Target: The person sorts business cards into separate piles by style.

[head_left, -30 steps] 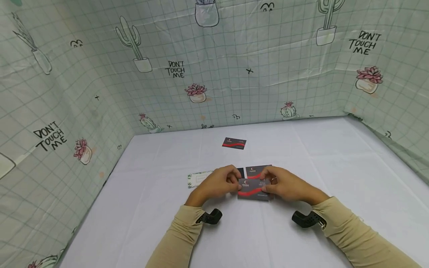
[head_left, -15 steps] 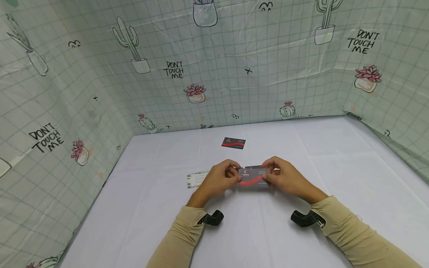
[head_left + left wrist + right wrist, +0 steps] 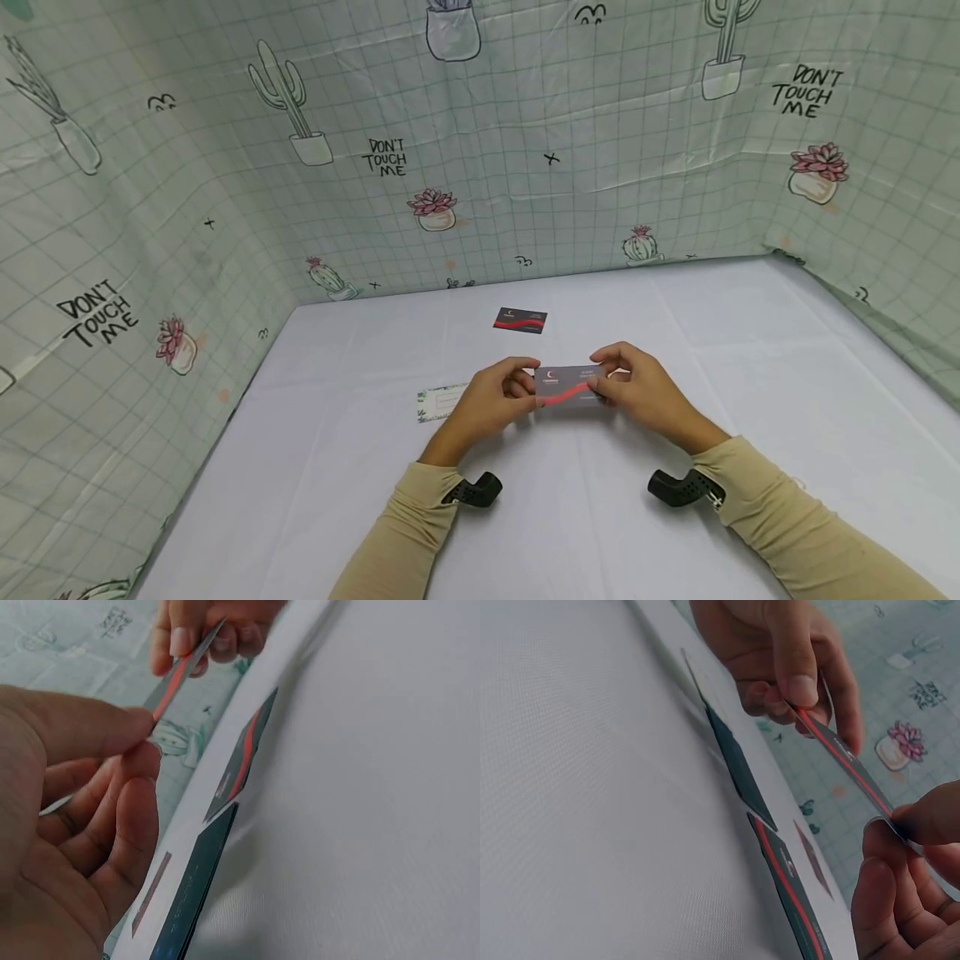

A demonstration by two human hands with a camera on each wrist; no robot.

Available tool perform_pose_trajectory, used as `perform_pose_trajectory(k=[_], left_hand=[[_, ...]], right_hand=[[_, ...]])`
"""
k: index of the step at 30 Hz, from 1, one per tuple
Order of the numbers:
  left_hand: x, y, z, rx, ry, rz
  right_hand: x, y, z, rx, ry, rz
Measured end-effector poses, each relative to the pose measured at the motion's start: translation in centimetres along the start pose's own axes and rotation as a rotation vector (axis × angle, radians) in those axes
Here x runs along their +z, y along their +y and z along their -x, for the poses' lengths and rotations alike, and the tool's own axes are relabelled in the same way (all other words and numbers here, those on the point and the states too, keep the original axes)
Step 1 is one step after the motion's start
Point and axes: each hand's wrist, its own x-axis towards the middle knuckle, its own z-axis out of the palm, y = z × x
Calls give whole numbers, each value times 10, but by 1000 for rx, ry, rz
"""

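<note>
Both hands hold one dark card with a red wave [image 3: 568, 386] above the white table [image 3: 360, 500]. My left hand [image 3: 534, 388] pinches its left end between thumb and forefinger, and my right hand [image 3: 600, 382] pinches its right end. The left wrist view shows the held card [image 3: 176, 675] edge-on, with two dark cards [image 3: 244, 754] lying flat on the table beneath it. The right wrist view also shows those flat cards [image 3: 787, 889] under the raised card [image 3: 840, 761]. From the head view the held card hides them.
Another dark card with a red wave [image 3: 520, 320] lies farther back on the table. A white card with a leafy border [image 3: 440, 403] lies left of my left hand. Cactus-print cloth walls [image 3: 480, 167] close off the back and both sides.
Both hands have lifted the card off the table and carried it slightly away from me. It now covers the flat cards that showed behind it before.
</note>
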Motion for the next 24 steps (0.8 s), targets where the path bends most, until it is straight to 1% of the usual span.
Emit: perform_pose_trajectory(k=[4,7,12,17,20,24], left_hand=[[1,0,0,-40,26,52],[2,1,-1,-54,37,67],[4,3,-3,-56,50,64],[9,2,-10,-57,66,86],[11,2,-13,-76,74,71],[10,3,-16,-109,86,29]], right_hand=[[1,0,-1,6,26,-22],[1,0,-1,0,36,-35],[0,3,-1,0,52,-25],[-4,6,-2,-1,75,-15],[-8,7,-3,-10,72,-17],[-13,7,-5,-13,39,6]])
